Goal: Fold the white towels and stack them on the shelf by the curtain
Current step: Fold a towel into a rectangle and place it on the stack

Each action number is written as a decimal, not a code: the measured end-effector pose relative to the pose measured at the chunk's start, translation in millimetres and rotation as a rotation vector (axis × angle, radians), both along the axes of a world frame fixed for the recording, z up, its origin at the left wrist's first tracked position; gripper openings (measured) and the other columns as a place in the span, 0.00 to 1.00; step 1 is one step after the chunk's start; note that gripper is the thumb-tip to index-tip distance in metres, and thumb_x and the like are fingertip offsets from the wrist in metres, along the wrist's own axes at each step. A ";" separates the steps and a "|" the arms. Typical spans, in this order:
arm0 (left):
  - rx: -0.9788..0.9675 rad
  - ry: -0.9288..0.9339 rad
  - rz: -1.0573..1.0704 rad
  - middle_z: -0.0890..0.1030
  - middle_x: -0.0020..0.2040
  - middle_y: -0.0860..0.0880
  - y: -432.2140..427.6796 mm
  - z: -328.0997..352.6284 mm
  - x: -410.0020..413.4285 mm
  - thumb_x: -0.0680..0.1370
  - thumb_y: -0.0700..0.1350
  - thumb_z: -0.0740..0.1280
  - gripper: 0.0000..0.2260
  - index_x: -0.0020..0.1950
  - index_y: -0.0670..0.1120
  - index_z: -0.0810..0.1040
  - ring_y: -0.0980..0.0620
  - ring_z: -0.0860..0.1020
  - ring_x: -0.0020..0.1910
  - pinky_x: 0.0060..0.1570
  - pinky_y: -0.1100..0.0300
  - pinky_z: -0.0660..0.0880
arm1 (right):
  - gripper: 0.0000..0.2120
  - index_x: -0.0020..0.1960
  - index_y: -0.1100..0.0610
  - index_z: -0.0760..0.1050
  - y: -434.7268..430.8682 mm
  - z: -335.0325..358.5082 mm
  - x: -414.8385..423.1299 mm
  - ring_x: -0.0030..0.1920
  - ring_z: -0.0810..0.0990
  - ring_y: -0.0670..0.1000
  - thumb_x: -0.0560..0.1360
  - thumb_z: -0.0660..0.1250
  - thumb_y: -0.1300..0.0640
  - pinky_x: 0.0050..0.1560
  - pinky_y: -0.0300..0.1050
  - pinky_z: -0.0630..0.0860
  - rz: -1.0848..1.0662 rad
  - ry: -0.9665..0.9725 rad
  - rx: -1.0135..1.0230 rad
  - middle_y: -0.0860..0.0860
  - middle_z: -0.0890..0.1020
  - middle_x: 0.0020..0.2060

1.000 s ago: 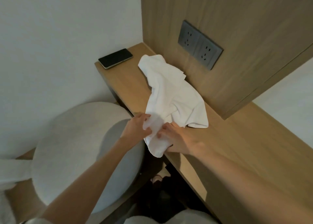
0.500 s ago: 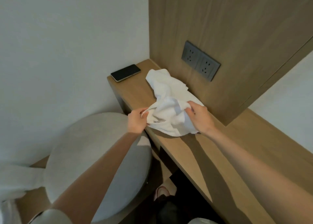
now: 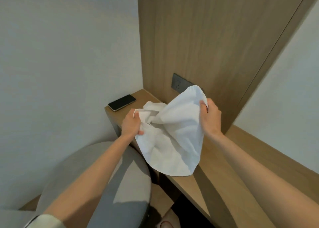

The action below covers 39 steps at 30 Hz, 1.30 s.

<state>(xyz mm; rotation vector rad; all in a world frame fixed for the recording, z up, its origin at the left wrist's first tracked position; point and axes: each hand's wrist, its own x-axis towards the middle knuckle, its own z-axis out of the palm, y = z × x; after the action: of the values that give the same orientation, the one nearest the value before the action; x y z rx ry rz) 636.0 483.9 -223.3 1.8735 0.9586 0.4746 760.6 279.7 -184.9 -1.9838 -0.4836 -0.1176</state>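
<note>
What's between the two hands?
Only the white towel, gripped by the left hand and the right hand, bunched near the left; the head view shows it.

Dim, even indoor light from a source outside the frame; no glare. The white wall point(image 3: 60, 55) shades to grey toward the centre corner. The forearms point(image 3: 255, 165) throw broad, soft-edged shadows on the wooden ledge point(image 3: 189, 186) and grey chair point(image 3: 134, 167), lower centre. Straight edges bow near the frame borders. The towel point(image 3: 172, 138) is slightly soft, its weave unresolved.
</note>
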 end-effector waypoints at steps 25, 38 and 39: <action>-0.303 -0.480 -0.793 0.76 0.42 0.49 -286.7 137.3 -12.5 0.82 0.42 0.57 0.09 0.55 0.47 0.77 0.55 0.74 0.35 0.24 0.68 0.71 | 0.14 0.62 0.48 0.75 -285.0 111.0 -143.0 0.53 0.76 0.49 0.81 0.55 0.55 0.53 0.42 0.70 -0.609 -0.024 0.390 0.47 0.78 0.51; -0.299 -0.654 -0.860 0.77 0.41 0.53 -484.5 197.5 46.4 0.81 0.43 0.60 0.08 0.50 0.46 0.78 0.52 0.76 0.44 0.47 0.55 0.80 | 0.10 0.53 0.48 0.73 -475.7 185.6 -151.2 0.55 0.78 0.59 0.83 0.53 0.50 0.60 0.60 0.74 -0.545 -0.160 0.321 0.58 0.78 0.52; -0.273 -0.657 -0.853 0.77 0.41 0.53 -494.5 198.8 51.5 0.81 0.44 0.59 0.08 0.51 0.46 0.78 0.52 0.76 0.45 0.49 0.54 0.79 | 0.10 0.51 0.47 0.73 -489.5 185.5 -151.5 0.54 0.78 0.60 0.83 0.53 0.50 0.59 0.60 0.75 -0.541 -0.174 0.316 0.60 0.78 0.52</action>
<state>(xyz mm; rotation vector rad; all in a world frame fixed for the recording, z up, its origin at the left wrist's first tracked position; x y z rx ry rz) 687.5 -10.6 -24.4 1.5302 -0.2213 0.3599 609.0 -209.8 0.6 -1.7516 -0.0188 -0.6672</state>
